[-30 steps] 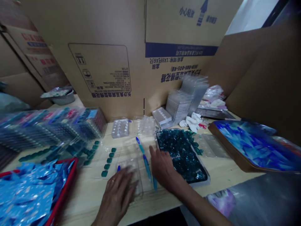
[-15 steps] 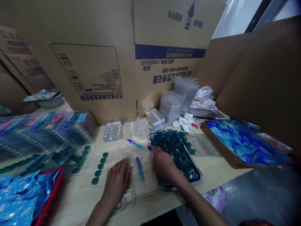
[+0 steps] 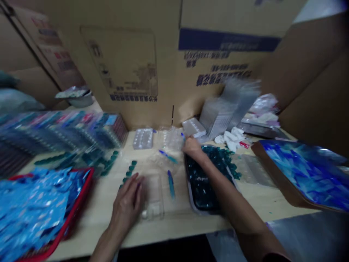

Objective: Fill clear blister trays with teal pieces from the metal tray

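My right hand [image 3: 193, 150] is closed on a slim blue pen-shaped stick [image 3: 183, 136], its tip showing past the fingers. Below that hand is a metal-rimmed tray [image 3: 192, 198] full of shiny dark green pieces [image 3: 203, 174]. My left hand [image 3: 129, 198] has its fingers curled at the left edge of a clear plastic tray [image 3: 156, 187]; a small purple spot shows between thumb and fingers, blurred. A row of green pieces [image 3: 131, 169] lies just beyond it. Two blue-and-turquoise pen-shaped sticks [image 3: 171, 183] lie between my hands.
At left, a red basket [image 3: 88, 185] holds blue packets, with filled clear boxes [image 3: 109, 131] stacked behind. Empty clear trays [image 3: 215, 114] stand in stacks at the back. A cardboard box [image 3: 268, 167] of blue packets sits at right. A cardboard wall [image 3: 166, 72] closes off the back.
My right hand has moved away from me with the stick, to the tray's far left corner. My left hand has shifted left, its fingers more curled. The whole view has shifted.
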Motion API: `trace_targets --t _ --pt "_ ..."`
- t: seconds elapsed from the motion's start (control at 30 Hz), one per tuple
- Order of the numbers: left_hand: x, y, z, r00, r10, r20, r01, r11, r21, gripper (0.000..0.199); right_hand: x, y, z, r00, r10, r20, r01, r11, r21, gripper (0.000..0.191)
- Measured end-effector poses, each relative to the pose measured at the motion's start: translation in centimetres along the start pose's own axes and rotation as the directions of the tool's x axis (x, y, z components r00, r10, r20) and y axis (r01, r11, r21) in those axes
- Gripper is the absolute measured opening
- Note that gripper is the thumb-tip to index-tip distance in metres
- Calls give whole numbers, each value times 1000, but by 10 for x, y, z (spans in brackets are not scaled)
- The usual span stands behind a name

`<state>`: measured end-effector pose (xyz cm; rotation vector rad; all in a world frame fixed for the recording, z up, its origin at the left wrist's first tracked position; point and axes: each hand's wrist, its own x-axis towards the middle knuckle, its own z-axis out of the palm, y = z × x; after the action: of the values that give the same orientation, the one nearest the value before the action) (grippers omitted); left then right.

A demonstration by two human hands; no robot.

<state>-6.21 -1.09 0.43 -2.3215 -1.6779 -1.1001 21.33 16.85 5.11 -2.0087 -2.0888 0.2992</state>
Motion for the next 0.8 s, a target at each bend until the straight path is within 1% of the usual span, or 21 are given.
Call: trace_targets --t 0.1,0.13,0.17,0.2,0.27,0.33,0.37,0.4,0.47,0.53,0.6,0.7,0.8 --pt "-22 -11 -30 989 -147 -12 147 988 -36 27 -34 9 0 998 -59 -4 59 998 -14 36" --pt "-29 -12 -37 985 -172 1 172 984 -42 27 -50 9 2 994 -107 -32 107 994 -7 37" --pt "-37 -10 -42 984 -174 27 175 984 -42 28 -68 6 6 986 -155 -53 156 988 11 38" --pt "-45 -7 -45 986 -152 69 155 987 -38 31 -88 0 11 977 -203 -66 206 978 40 39" --pt "-60 5 -43 979 -57 197 62 998 -23 42 -130 -15 26 949 -311 -58 316 943 106 41" --pt "-72 20 -36 948 49 315 -49 999 -7 52 -166 -31 43 890 -453 -52 456 881 126 45" --pt "-76 26 -32 932 78 353 -83 997 0 53 -180 -37 51 864 -502 -45 504 856 117 46" --pt "-79 31 -28 922 92 376 -100 995 2 52 -189 -41 57 848 -528 -36 529 842 103 46" --pt "-81 36 -20 916 99 388 -104 995 -9 50 -197 -44 65 853 -521 0 520 851 75 45" --pt "-81 36 -14 916 93 391 -92 996 -21 49 -196 -41 67 873 -486 30 484 873 56 45" --pt "-79 35 -9 918 75 390 -71 997 -23 50 -192 -37 67 873 -486 31 485 874 44 49" --pt "-78 36 -9 929 41 367 -40 999 -10 54 -190 -32 75 848 -529 -25 529 848 10 49" --pt "-76 34 -20 952 29 303 -39 999 28 52 -191 -26 93 820 -563 -104 563 826 -34 44"
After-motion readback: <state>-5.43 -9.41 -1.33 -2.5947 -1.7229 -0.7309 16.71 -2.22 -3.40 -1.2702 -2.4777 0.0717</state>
